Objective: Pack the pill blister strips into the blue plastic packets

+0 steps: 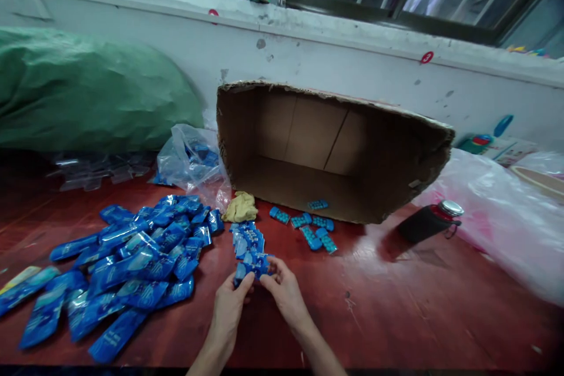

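Observation:
Between my two hands is a small blue printed packet (252, 265), pinched at its left end by my left hand (233, 299) and at its right end by my right hand (284, 291). Just beyond it lies a row of overlapping blue packets (247, 239) on the red table. A large loose pile of shiny blue packets (141, 258) spreads to the left of my hands. Several small blue blister-like packs (312, 238) lie ahead and to the right, by the mouth of a cardboard box (304, 179). My fingertips partly cover the held packet.
A crumpled yellowish cloth (241, 207) lies in front of a clear plastic bag (194, 158) with blue items. A dark bottle (425, 222) stands right of the box. Large green sack (92, 91) at the back left; pinkish-white plastic bags (493, 205) at the right.

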{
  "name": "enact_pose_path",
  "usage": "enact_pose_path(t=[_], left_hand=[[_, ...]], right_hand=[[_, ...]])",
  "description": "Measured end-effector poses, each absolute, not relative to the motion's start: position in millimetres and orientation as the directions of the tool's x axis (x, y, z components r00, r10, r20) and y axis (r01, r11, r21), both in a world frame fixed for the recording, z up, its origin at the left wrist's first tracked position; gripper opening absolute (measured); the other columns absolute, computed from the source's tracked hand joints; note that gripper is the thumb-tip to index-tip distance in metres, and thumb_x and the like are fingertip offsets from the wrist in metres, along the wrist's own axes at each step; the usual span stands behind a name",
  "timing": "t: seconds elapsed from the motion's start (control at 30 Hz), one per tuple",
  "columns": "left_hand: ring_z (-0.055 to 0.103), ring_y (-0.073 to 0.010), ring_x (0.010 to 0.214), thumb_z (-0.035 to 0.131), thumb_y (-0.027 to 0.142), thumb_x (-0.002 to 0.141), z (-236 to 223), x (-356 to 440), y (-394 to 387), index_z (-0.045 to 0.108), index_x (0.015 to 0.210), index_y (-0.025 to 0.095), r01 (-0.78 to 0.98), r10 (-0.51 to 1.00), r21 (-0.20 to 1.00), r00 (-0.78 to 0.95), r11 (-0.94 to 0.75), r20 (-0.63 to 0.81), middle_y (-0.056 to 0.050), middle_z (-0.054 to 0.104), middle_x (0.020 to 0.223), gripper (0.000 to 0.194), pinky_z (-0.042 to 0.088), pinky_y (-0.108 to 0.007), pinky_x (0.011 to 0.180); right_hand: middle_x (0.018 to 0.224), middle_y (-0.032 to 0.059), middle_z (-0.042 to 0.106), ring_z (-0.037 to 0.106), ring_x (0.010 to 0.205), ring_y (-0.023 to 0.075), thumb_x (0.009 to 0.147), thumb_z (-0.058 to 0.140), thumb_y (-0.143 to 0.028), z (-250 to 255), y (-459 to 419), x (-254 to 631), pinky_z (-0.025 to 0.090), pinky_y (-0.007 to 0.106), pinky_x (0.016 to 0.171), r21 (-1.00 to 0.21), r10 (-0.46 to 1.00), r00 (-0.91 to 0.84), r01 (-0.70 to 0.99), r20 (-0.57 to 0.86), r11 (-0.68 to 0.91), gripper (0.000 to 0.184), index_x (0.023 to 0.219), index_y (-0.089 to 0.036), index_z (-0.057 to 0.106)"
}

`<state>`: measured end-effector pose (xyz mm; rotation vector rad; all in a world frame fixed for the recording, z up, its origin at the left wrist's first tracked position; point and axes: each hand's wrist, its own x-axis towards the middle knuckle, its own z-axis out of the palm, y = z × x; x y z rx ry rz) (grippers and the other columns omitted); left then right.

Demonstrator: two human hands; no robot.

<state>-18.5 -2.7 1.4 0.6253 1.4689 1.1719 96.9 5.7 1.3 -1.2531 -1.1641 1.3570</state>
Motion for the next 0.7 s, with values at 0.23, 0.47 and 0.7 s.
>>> enact_pose_path(t=[0.23,0.47,0.7], left_hand=[[0.054,-0.0150,0.053,0.066,0.043,0.056,-2,-20,0,0.065,0.070,0.011,-0.070,0.897,0.925,-0.228,0.373,-0.379,-0.001,0.062,0.056,0.034,0.040,-0.025,0.051],[0.049,-0.0100,0.043,0.065,0.038,0.057,1,-11,-3,0.062,0.068,0.011,-0.174,0.901,0.927,-0.232,0.333,-0.367,0.001,0.058,0.049,0.030,0.038,-0.022,0.044],[0.050,-0.0094,0.045,0.068,0.037,0.056,-4,-10,-3,0.060,0.071,0.011,-0.369,0.892,0.849,-0.101,0.377,-0.440,0.001,0.059,0.053,0.031,0.040,-0.022,0.044]], right_hand=[[0.062,-0.0029,0.053,0.046,0.059,0.0106,0.066,0.058,-0.021,3,10,99,0.038,0.021,0.058,-0.992,0.992,-0.038,-0.025,-0.123,-0.124,0.007,0.067,-0.014,0.060],[0.060,-0.0019,0.055,0.047,0.058,0.0114,0.070,0.056,-0.027,-3,5,93,0.040,0.022,0.057,-0.983,0.987,-0.065,-0.105,-0.148,-0.154,0.015,0.068,-0.013,0.060],[0.059,-0.0023,0.053,0.044,0.055,0.0101,0.071,0.056,-0.030,-6,2,90,0.038,0.020,0.053,-0.975,0.983,-0.056,-0.127,-0.176,-0.182,0.016,0.067,-0.014,0.057]])
